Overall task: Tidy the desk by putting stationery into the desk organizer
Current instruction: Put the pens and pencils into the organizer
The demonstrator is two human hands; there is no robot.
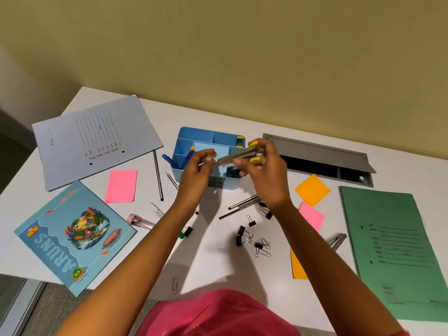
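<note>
The white bench (213,260) had a smooth, matt top. On its right lay a green card folder (388,251) with printed lines, flat and rectangular. At the far left lay a grey-blue card folder (97,139) of similar make. Below that one sat a glossy blue notebook (75,236) with a picture on its cover.

A grey metal cable hatch (317,151) was set into the bench by the wall, its inside dark.

The desk organizer (208,141), a blue plastic box with rounded corners and thin dividers, stood just left of the hatch. Blue pens (169,161) leaned in its left compartments. A small yellow-and-black item (240,141) sat in the back right one. What filled the front compartments could not be made out.

Both hands were raised over the organizer. The right hand (264,175) gripped a stapler (238,156) of bare metal with yellow plastic parts. The left hand (196,170) had its fingertips bunched on the stapler's metal tip.

Square paper pads lay flat: a pink pad (121,186) on the left and an orange pad (312,190) on the right. Black binder clips (242,236) with wire handles and bent wire paper clips (263,246) were scattered near the middle.
</note>
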